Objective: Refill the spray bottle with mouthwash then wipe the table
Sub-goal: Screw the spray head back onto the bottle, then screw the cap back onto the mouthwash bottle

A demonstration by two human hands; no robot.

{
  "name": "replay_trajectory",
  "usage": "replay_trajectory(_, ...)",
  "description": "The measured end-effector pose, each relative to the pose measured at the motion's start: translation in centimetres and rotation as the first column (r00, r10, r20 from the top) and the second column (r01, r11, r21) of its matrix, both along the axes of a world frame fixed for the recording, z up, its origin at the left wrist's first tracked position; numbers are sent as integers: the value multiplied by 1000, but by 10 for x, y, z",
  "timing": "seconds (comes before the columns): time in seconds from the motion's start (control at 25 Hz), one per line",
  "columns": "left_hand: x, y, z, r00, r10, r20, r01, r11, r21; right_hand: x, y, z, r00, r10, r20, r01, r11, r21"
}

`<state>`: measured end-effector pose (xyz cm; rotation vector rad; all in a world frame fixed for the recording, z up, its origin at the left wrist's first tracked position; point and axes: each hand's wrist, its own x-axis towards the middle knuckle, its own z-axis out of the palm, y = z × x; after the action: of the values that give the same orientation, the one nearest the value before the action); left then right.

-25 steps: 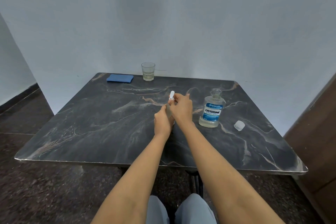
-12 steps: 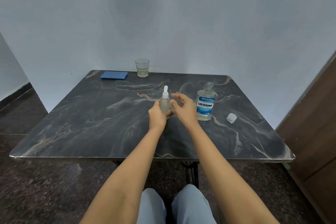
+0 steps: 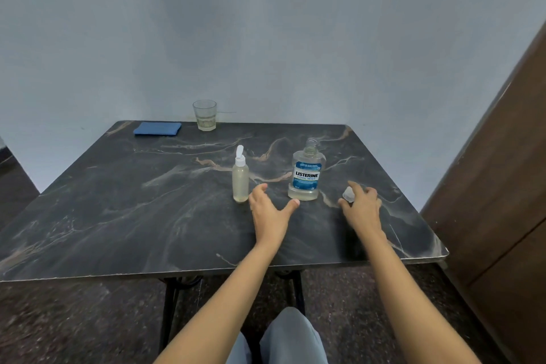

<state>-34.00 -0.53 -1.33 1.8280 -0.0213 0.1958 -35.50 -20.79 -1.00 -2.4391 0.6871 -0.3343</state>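
- Marble-veined dark tabletop (image 3: 124, 210), glossy and square-cornered, carries everything.
- Slim clear spray bottle (image 3: 240, 183) stands upright at centre, white nozzle on, pale liquid inside.
- Left hand (image 3: 270, 213) hovers just beside it, fingers spread, holding nothing.
- Squat clear mouthwash bottle (image 3: 306, 174), blue label, stands uncapped to the right.
- Right hand (image 3: 362, 207) pinches the small translucent cap (image 3: 348, 194) near that bottle.
- Folded blue cloth (image 3: 157, 129) and ribbed glass (image 3: 204, 115) sit at the far edge.
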Motion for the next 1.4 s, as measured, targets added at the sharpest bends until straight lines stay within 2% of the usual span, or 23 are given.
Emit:
replay_trajectory(0.16,20,-16,19,986,-143,89,136,988,76,15,-12,-3,993,99,66,-100,995,2)
replay_trajectory(0.24,36,-23,34,973,-188,136,175,980,98,19,-12,8,976,78,201,-92,994,58)
replay_trajectory(0.36,59,-33,57,942,-292,165,264,949,173,25,-7,39,911,43,409,-152,960,236)
replay_trajectory(0.44,69,-38,63,924,-350,151,313,923,223,32,0,65,844,82,530,-301,890,343)
replay_trajectory(0.48,72,-39,63,922,-357,150,317,919,236,36,4,78,804,137,579,-394,852,345)
replay_trajectory(0.56,76,-42,61,925,-341,165,299,925,236,44,13,99,749,296,593,-509,831,227)
replay_trajectory(0.68,77,-43,57,928,-331,170,294,933,210,53,20,116,727,503,468,-571,821,4)
replay_trajectory(0.88,81,-44,52,932,-331,147,302,934,190,62,15,128,727,668,161,-652,744,-144)
replay_trajectory(1.04,83,-42,50,935,-325,142,302,940,159,70,17,146,699,715,-12,-681,659,-320)
replay_trajectory(1.2,80,-41,49,939,-329,101,323,944,70,78,16,161,781,563,-268,-621,657,-428)
replay_trajectory(1.24,80,-41,48,939,-333,88,330,943,47,80,14,165,752,594,-286,-658,643,-393)
replay_trajectory(1.32,80,-39,48,940,-336,62,335,942,16,79,13,174,622,725,-296,-781,550,-294)
replay_trajectory(1.4,80,-37,50,941,-336,42,337,942,6,83,15,178,550,762,-341,-830,453,-326)
